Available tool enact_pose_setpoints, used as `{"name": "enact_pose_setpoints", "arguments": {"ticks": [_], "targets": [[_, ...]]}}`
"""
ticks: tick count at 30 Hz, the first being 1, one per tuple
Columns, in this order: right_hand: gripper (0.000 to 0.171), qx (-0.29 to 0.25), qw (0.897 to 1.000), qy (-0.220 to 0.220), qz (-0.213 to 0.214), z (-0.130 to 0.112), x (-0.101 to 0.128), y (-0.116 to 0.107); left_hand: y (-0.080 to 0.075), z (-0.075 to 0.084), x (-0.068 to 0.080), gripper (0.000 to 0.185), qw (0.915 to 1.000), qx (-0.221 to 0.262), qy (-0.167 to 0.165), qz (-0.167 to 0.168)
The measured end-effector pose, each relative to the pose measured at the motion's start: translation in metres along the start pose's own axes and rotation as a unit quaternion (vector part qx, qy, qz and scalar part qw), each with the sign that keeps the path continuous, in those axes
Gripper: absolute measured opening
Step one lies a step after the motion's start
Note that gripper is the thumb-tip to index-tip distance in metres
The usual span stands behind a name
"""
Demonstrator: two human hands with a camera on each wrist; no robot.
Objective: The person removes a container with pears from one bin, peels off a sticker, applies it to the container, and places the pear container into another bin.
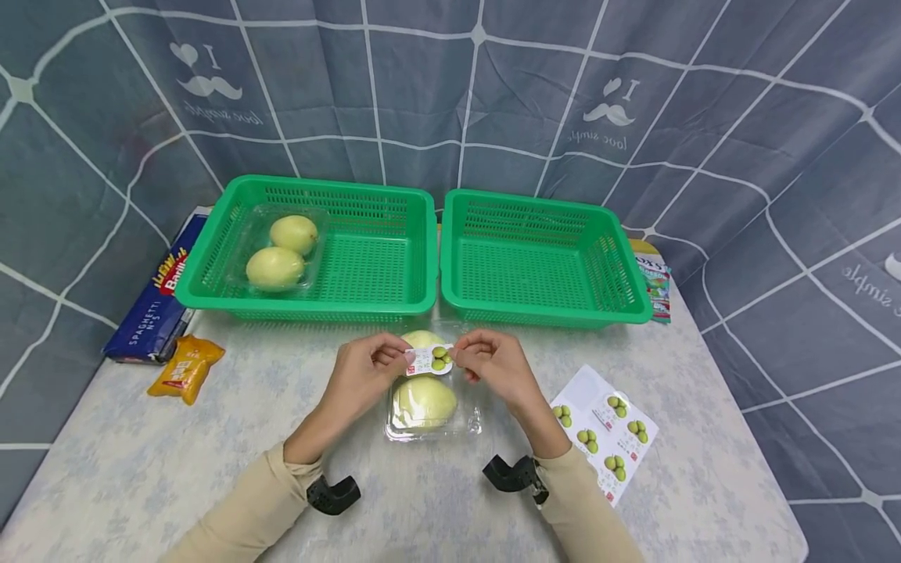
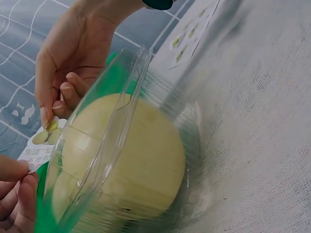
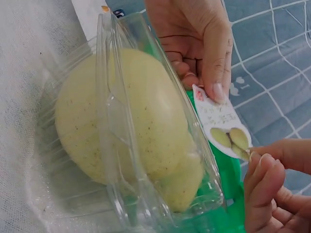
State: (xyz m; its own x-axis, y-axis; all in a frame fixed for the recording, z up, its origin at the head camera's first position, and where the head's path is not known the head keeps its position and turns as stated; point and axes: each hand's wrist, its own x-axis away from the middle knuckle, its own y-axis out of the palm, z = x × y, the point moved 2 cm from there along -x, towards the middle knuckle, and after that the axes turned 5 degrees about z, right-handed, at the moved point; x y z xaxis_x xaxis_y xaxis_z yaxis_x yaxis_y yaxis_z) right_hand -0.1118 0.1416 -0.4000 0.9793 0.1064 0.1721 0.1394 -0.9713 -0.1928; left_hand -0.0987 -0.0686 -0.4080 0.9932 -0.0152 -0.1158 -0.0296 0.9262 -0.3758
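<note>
Both hands hold one small sticker stretched between them: the left hand pinches its left end between thumb and fingertip, the right hand pinches the end printed with two green fruits. It hangs just above the clear clamshell box, which sits on the table directly under the fingers and holds two pale yellow-green fruits.

The sticker looks thin, light and limp, likely tacky on its back, so taking it by the very edges, as here, seems the safe hold. The box is probably light, springy plastic that dents easily and slides on the cloth; its rim would be the place to grip (the fruit inside gives it what weight it has).

The sticker's small print is too fine to read. Right of the right hand lies a sticker sheet with more of the same labels. Beyond the fingers stand two green baskets, the left one holding another fruit box. Far left of the left hand, a blue packet reads "SPAGHETTI"; an orange packet lies beside it
</note>
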Motion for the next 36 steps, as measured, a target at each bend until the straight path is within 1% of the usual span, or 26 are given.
{"name": "enact_pose_setpoints", "arguments": {"ticks": [2,5,8,9,12,17,19,23,25,28,30,31,32,33,35,36], "targets": [[0.016,0.013,1.000,0.010,0.002,0.002,0.001,-0.001,0.002,0.000,0.001,0.008,0.9999,-0.010,0.000,-0.011],[0.017,0.045,0.999,0.020,-0.002,0.005,0.002,-0.002,0.005,0.000,0.002,0.011,0.9993,-0.024,-0.009,-0.027],[0.017,0.081,0.996,0.021,0.001,0.008,0.001,-0.001,0.006,0.000,0.003,0.015,0.9984,-0.042,-0.015,-0.034],[0.017,0.094,0.995,0.018,0.004,0.009,0.001,0.000,0.006,0.000,0.002,0.015,0.9981,-0.049,-0.012,-0.035],[0.015,0.134,0.991,0.001,0.023,0.009,-0.001,0.002,0.007,0.002,0.001,0.017,0.9970,-0.068,0.003,-0.035],[0.011,0.171,0.984,-0.011,0.044,0.009,-0.002,0.004,0.011,0.004,0.000,0.023,0.9934,-0.102,0.033,-0.040],[0.010,0.182,0.982,-0.016,0.048,0.009,-0.002,0.005,0.013,0.005,-0.001,0.027,0.9902,-0.125,0.049,-0.040],[0.010,0.221,0.972,-0.042,0.060,0.007,-0.002,0.007,0.015,0.007,-0.004,0.033,0.9793,-0.181,0.083,-0.038],[0.012,0.249,0.964,-0.059,0.073,0.005,-0.002,0.008,0.015,0.007,-0.005,0.036,0.9749,-0.200,0.090,-0.040],[0.016,0.272,0.952,-0.098,0.101,0.001,0.001,0.008,0.010,0.007,-0.006,0.038,0.9735,-0.206,0.093,-0.033],[0.017,0.281,0.941,-0.150,0.117,-0.001,0.004,0.009,0.007,0.009,-0.003,0.038,0.9737,-0.197,0.112,-0.019],[0.017,0.287,0.933,-0.180,0.118,-0.002,0.007,0.009,0.005,0.009,-0.001,0.038,0.9732,-0.190,0.129,-0.012],[0.017,0.296,0.924,-0.213,0.113,-0.002,0.010,0.011,0.003,0.010,0.002,0.038,0.9711,-0.185,0.151,-0.009],[0.019,0.308,0.913,-0.245,0.102,-0.001,0.013,0.012,0.002,0.011,0.006,0.038,0.9673,-0.182,0.176,-0.011],[0.035,0.341,0.891,-0.295,0.058,0.002,0.021,0.017,0.002,0.012,0.014,0.043,0.9569,-0.191,0.216,-0.033],[0.043,0.362,0.880,-0.305,0.030,0.004,0.025,0.019,0.002,0.011,0.019,0.047,0.9508,-0.203,0.228,-0.051]]}}
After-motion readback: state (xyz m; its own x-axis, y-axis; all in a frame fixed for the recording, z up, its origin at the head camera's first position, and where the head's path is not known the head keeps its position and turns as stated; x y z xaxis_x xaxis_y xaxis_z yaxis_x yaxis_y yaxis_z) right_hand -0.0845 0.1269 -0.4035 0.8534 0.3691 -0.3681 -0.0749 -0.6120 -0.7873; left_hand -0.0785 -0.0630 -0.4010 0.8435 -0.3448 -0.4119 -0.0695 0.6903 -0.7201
